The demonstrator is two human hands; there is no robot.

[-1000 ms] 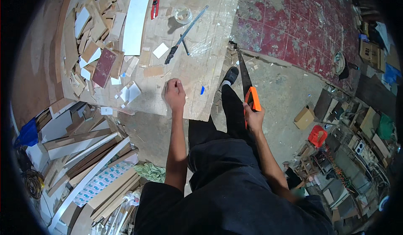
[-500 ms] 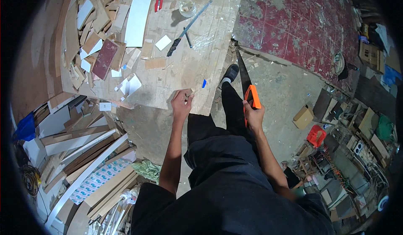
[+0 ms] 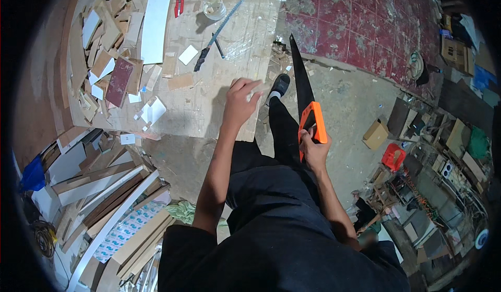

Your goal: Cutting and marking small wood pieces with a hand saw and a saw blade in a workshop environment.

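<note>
My right hand (image 3: 314, 148) is wrapped round the orange handle (image 3: 319, 122) of a handsaw. Its long dark blade (image 3: 302, 78) points away from me, over the floor beyond the right edge of the wooden table (image 3: 209, 122). My left hand (image 3: 240, 104) is over the table's near right corner, thumb and forefinger apart. A pale patch shows between those fingers; whether it is a small scrap or the tabletop I cannot make out. Farther up the table lie a thin blade with a black-wrapped grip (image 3: 200, 60), a dark pen-like stick (image 3: 219, 49) and a white rectangular piece (image 3: 188, 55).
Wood offcuts (image 3: 110, 31) are heaped on the table's left, beside a long white board (image 3: 156, 20). A red cutter (image 3: 179, 0) and a clear jar (image 3: 213, 9) stand near the far side. Boards (image 3: 104, 187) lean at lower left; a red plastic container (image 3: 393, 157) sits right.
My left hand has lifted from the table edge and moved away from me, its fingers spreading. The saw has come up and forward in my right hand. The view has shifted slightly.
</note>
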